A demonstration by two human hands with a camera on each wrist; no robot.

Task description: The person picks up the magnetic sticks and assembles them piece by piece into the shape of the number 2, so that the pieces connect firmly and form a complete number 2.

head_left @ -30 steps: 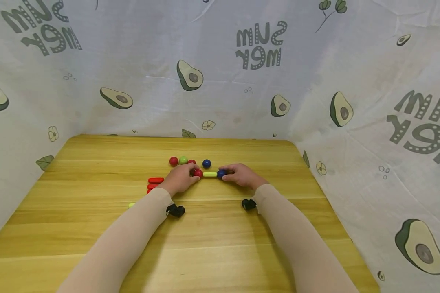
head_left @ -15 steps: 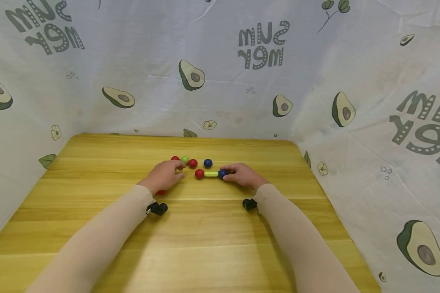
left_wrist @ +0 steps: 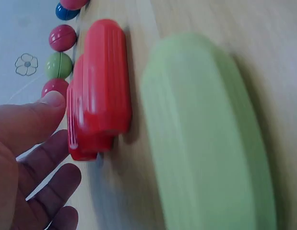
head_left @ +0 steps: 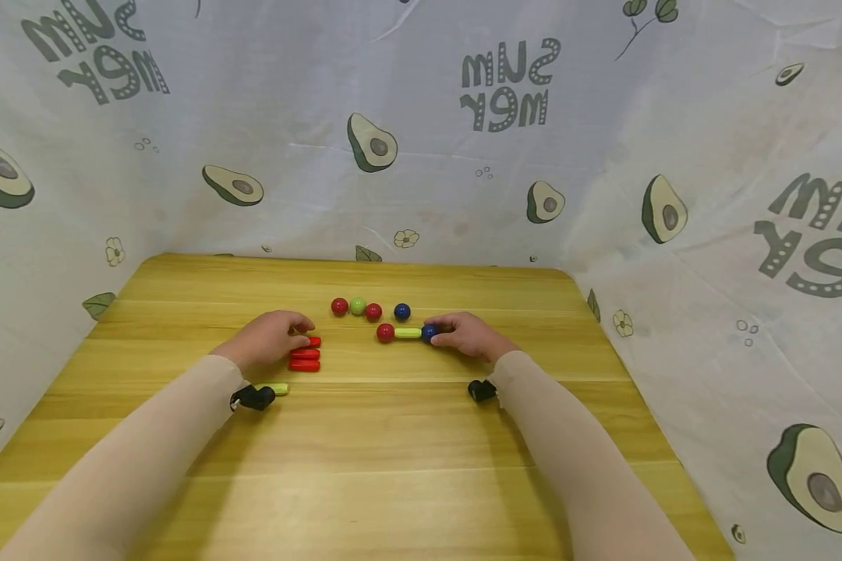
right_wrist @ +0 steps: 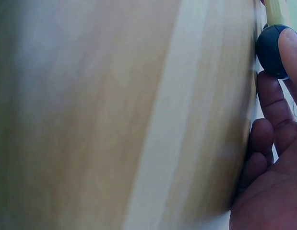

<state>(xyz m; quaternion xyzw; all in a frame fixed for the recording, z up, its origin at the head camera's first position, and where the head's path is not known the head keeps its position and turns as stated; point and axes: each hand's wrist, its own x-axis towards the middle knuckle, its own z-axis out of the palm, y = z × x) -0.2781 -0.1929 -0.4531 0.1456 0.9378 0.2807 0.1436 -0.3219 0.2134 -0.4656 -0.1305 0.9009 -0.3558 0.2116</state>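
The left hand (head_left: 270,339) is hovering right at the three red sticks (head_left: 305,365), its thumb covering part of the farthest one in the head view. Thumb and fingers are standing apart in a fairly wide, loose curve; whether they are touching that stick, I cannot tell. The sticks are lying side by side on the wooden table (head_left: 407,467), and a loose yellow-green stick (head_left: 274,389) is resting nearer the person, partly hidden behind the black wrist camera (head_left: 255,397). Over on the other side, the right hand (head_left: 466,335) is holding on with a narrow pinch, thumb and fingers gripping the end blue ball (head_left: 429,333). That ball is sitting at one end of a short yellow-green rod (head_left: 408,333), with an end red ball (head_left: 386,333) at the other, the three making a straight line. Just beyond, a loose blue ball (head_left: 402,312) is sitting by itself, while to its left a green ball (head_left: 358,305) is resting between two red balls (head_left: 340,306). Behind everything, an avocado-print cloth (head_left: 295,202) is hanging.
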